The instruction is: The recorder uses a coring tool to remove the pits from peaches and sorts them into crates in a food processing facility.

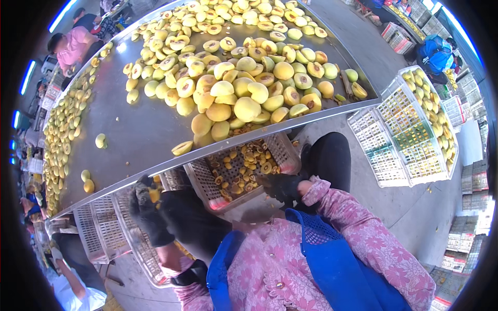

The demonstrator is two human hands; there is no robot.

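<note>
My left hand, in a dark glove, is below the front edge of the metal table at the left, with yellow fruit pieces at its fingers, above a white plastic crate. My right hand, also in a dark glove, is beside the right rim of a crate holding pits and small fruit pieces. What its fingers do is too dark to tell. A large heap of halved yellow fruit, apricots or plums, lies on the metal table before me, some cut faces showing brown centres.
Stacked white crates full of fruit stand at the right on the concrete floor. A long row of fruit lines the table's far left side. A person in pink sits across it; another in white is at lower left.
</note>
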